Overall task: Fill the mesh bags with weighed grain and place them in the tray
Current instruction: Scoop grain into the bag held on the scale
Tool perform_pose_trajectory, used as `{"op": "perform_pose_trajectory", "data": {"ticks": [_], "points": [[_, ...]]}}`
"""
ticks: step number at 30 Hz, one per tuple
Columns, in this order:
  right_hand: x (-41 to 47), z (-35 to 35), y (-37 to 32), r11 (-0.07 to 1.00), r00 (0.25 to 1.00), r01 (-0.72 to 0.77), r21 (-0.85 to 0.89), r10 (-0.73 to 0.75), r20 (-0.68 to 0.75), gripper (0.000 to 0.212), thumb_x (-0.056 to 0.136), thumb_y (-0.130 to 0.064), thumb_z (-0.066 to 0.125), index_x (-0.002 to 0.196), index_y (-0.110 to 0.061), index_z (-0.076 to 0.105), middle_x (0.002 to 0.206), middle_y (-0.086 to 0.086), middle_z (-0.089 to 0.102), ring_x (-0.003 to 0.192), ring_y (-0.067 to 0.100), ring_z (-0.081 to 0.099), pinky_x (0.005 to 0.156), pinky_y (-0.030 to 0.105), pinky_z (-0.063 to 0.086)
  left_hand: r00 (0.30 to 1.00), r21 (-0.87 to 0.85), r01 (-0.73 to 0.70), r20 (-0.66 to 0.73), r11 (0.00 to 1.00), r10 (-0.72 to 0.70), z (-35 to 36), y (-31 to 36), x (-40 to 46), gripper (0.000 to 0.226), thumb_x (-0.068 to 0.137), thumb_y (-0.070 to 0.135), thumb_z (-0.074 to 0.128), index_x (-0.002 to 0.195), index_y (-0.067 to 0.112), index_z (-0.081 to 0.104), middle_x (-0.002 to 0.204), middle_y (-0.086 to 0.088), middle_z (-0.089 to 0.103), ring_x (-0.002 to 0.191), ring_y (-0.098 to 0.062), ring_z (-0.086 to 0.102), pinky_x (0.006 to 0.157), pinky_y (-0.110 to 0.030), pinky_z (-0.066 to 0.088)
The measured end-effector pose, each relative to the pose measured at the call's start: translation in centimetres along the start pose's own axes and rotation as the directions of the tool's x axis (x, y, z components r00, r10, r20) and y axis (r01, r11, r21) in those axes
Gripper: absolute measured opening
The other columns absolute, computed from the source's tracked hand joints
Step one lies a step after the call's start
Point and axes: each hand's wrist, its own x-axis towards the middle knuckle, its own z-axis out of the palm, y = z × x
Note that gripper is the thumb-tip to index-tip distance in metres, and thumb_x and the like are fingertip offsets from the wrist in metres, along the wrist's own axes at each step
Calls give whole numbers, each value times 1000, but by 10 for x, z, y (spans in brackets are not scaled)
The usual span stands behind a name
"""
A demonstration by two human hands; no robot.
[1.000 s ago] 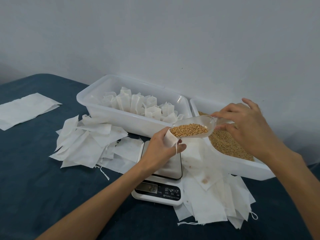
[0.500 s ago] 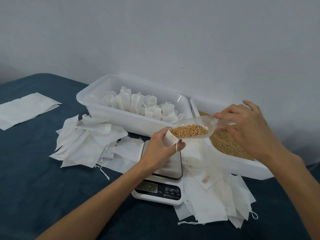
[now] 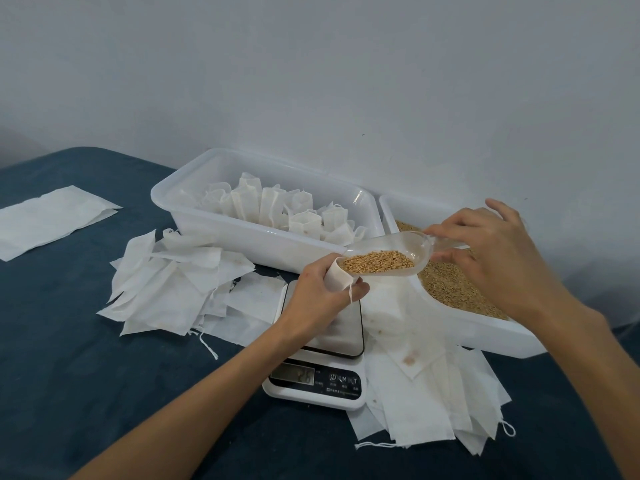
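mesh bag (image 3: 337, 278) | unmoved in left hand (image 3: 323, 294) | scoop (image 3: 388, 256) steady

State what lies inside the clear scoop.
The clear scoop holds golden grain heaped toward its mouth, at the mesh bag. The bag's inside is hidden by the left hand.

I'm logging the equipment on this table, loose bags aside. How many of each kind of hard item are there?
White plastic trays: 2 (filled-bag tray, grain tray)
Digital scale: 1
Clear scoop: 1
Total: 4
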Motion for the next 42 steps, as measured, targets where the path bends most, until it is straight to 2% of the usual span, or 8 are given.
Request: {"op": "perform_pose_trajectory", "data": {"ticks": [3, 11, 15, 21, 32, 35, 42], "points": [[-1, 1, -2, 1000, 1000, -2, 16, 2, -1, 32, 84, -5, 79, 114, -17, 76, 101, 1, 70, 98, 26, 65, 119, 53, 22, 1000, -3, -3, 2, 1000, 3, 0, -1, 1, 17, 92, 16, 79, 106, 22, 73, 93, 13, 75, 90, -3, 66, 84, -21, 49], [-1, -1, -2, 1000, 1000, -13, 10, 12, 10, 34, 84, -5, 79, 115, -18, 76, 102, 1, 70, 99, 25, 65, 119, 54, 23, 1000, -16, -8, 2, 1000, 8, 0, -2, 1, 19, 91, 14, 79, 107, 23, 74, 98, 11, 77, 93, -4, 69, 89, -25, 54], [-1, 1, -4, 1000, 1000, -11, 19, 11, 6, 33, 84, -4, 78, 114, -17, 76, 101, 1, 69, 98, 26, 65, 120, 53, 22, 1000, -18, -6, -7, 1000, 6, 0, -3, 2, 14, 92, 15, 79, 104, 21, 74, 90, 13, 74, 83, -2, 65, 76, -15, 49], [-1, 0, -5, 1000, 1000, -16, 22, 16, 6, 31, 86, -7, 77, 115, -17, 76, 101, 1, 69, 99, 26, 64, 120, 52, 21, 1000, -19, -16, -2, 1000, 15, -1, -3, 2, 14, 92, 15, 78, 103, 20, 74, 87, 14, 73, 80, -1, 63, 74, -12, 47], [-1, -1, -5, 1000, 1000, -26, 16, 26, 17, 32, 86, -6, 77, 116, -18, 76, 103, 1, 69, 101, 25, 64, 120, 51, 20, 1000, -9, -7, -3, 1000, 7, -1, -4, 3, 16, 88, 27, 78, 103, 23, 73, 88, 14, 73, 82, -3, 63, 75, -18, 47], [-1, -1, -5, 1000, 1000, -22, 10, 22, 16, 34, 85, -2, 77, 116, -18, 76, 103, 1, 69, 101, 25, 64, 121, 50, 20, 1000, -13, -10, 2, 1000, 10, 0, -4, 2, 13, 88, 26, 77, 100, 24, 73, 90, 13, 74, 84, -5, 65, 78, -24, 49], [-1, 0, -6, 1000, 1000, -16, 23, 16, 8, 31, 86, -8, 77, 115, -17, 76, 103, 1, 69, 101, 25, 63, 121, 50, 19, 1000, -12, -14, 1, 1000, 14, -1, -5, 3, 13, 89, 23, 78, 101, 22, 73, 90, 10, 74, 84, -6, 64, 80, -24, 49]]}}
